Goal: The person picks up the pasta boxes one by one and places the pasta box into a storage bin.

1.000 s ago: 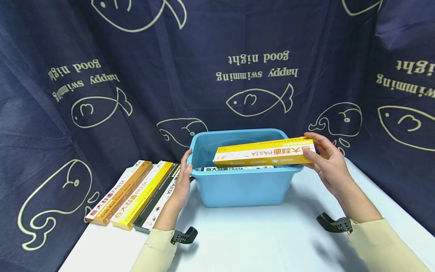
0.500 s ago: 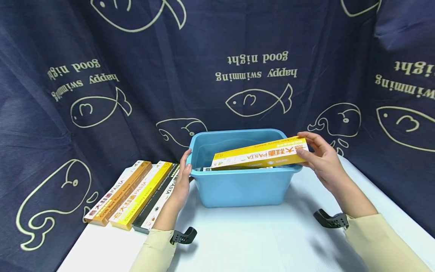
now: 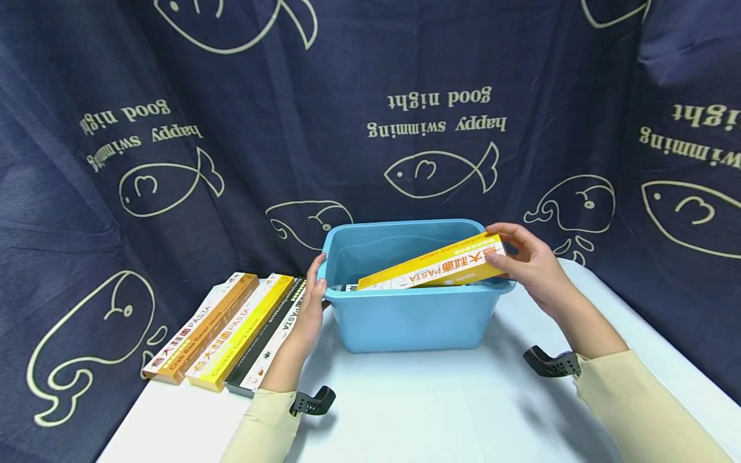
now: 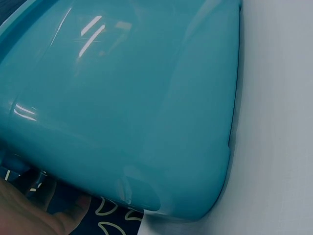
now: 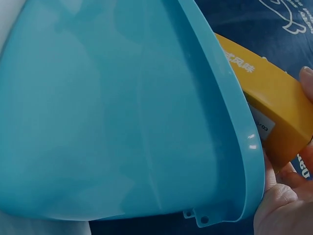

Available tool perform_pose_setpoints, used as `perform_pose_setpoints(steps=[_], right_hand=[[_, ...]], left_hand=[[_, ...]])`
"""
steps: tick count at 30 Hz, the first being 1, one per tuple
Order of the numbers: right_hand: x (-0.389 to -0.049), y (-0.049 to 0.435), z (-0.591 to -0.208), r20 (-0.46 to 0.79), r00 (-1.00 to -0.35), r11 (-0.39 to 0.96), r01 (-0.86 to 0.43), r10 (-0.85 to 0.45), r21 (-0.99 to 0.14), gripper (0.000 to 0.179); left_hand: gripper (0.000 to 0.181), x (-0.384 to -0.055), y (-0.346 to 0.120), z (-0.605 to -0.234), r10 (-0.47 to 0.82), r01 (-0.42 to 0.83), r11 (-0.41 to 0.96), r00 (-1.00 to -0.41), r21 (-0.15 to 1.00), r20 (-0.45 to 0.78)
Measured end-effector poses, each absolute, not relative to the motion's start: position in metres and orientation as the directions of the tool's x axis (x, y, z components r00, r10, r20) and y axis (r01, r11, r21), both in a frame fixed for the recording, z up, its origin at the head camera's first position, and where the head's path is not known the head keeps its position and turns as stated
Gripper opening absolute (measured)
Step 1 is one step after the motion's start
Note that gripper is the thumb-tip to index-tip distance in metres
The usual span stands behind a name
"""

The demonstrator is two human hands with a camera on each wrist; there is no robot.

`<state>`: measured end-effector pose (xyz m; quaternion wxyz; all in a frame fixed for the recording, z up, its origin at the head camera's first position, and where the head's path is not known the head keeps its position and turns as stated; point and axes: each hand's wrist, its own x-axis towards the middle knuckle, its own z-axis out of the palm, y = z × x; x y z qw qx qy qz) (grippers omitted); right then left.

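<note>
My right hand [image 3: 529, 257] grips the right end of a yellow chicken curry pasta box [image 3: 434, 263]. The box tilts, its left end down inside the blue plastic bin [image 3: 417, 321] and its right end raised over the bin's right rim. In the right wrist view the yellow box [image 5: 271, 98] shows behind the rim, fingers around its end. My left hand [image 3: 312, 302] holds the bin's left rim, thumb on the near side; the left wrist view shows part of that hand [image 4: 39, 210] beside the bin wall [image 4: 122, 107]. Under the yellow box, a sliver of another pasta box [image 3: 345, 287] shows.
Left of the bin, three pasta boxes lie side by side on the white table [image 3: 405, 405]: a brown crab roe one [image 3: 202, 328], a yellow one [image 3: 243, 331] and a black one [image 3: 269, 337]. A dark blue fish-print curtain [image 3: 324, 141] hangs behind the bin.
My right hand has moved left with the yellow pasta box, whose left end has dipped deeper into the bin, steepening its tilt. The left hand has stayed on the rim.
</note>
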<state>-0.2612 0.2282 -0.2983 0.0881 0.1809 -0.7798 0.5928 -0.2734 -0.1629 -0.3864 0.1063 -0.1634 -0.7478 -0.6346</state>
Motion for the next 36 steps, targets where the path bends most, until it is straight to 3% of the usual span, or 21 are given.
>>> perform_pose_setpoints(steps=[21, 36], right_hand=[[-0.267, 0.228, -0.292, 0.256, -0.933, 0.376, -0.338, -0.253, -0.863, 0.049], [-0.272, 0.229, -0.286, 0.210, -0.925, 0.408, -0.333, -0.317, -0.850, 0.059]], left_hand=[[0.061, -0.273, -0.162, -0.386, 0.110, 0.389, 0.130, -0.920, 0.912, 0.377], [0.060, -0.272, -0.162, -0.385, 0.109, 0.379, 0.135, -0.924, 0.915, 0.367]])
